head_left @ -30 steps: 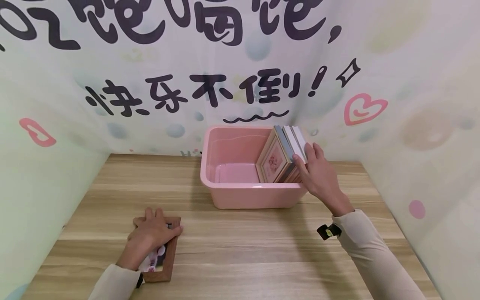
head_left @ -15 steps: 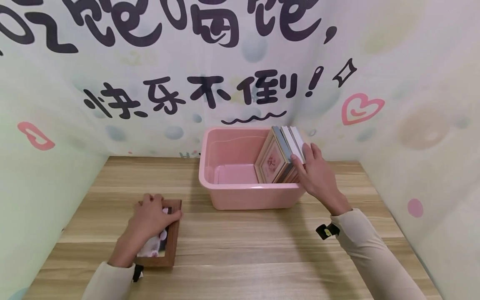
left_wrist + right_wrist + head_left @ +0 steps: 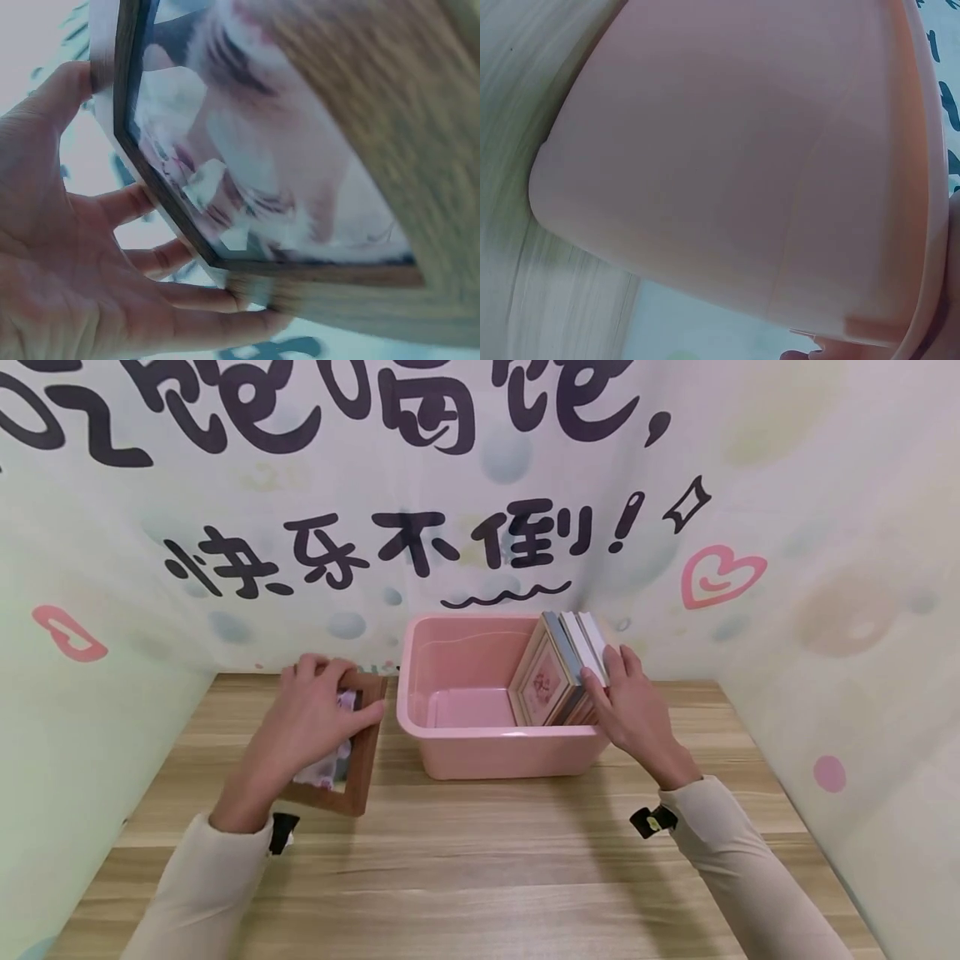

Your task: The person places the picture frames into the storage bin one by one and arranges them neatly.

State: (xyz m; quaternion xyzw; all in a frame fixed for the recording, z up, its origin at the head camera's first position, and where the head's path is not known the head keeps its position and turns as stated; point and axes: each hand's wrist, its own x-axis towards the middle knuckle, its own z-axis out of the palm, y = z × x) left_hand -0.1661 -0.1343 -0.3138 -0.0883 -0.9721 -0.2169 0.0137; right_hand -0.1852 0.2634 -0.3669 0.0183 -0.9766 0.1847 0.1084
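In the head view my left hand (image 3: 311, 722) grips a brown wooden picture frame (image 3: 360, 760), holding it tilted above the table left of the pink plastic bin (image 3: 517, 756). Close up in the left wrist view, the thumb and fingers spread along the edge of the frame (image 3: 390, 127), around its glazed photo. My right hand (image 3: 637, 718) holds the bin's right end, its thumb over the rim against the picture frames (image 3: 551, 681) standing inside. Seen from the right wrist, the outer side of the bin (image 3: 705, 150) fills most of the picture; little of that hand shows.
Several picture frames lean in a row at the bin's right end; bare pink floor (image 3: 471, 708) shows to their left. The bin stands on a wood-grain table (image 3: 480, 860) near the back wall (image 3: 337, 610), which carries printed lettering. Side walls rise left and right.
My left hand has moved away from me with the wooden picture frame and raised it off the table, tilting it beside the bin. My right hand has stayed in place.
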